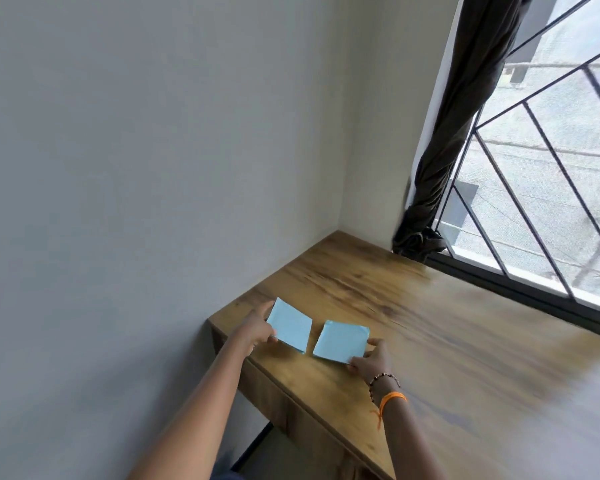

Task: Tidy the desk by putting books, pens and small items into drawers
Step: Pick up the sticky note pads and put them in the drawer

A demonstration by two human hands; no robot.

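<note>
A: Why is the person holding one thing in each hand?

B: I think the person is gathering them for a drawer. The left hand point(257, 329) is pinching the left blue pad point(289, 325) by its outer side, near the worktop's point(430, 341) left edge. The right hand point(371, 356) is gripping the right blue pad point(342, 342) at its near corner.

A: How are the pads looking?

B: They are looking like light blue squares of paper, thin, just beside each other but apart. The left one is tilting up a little; the right one seems to be lying almost flat on the worktop. No drawer is showing here.
</note>
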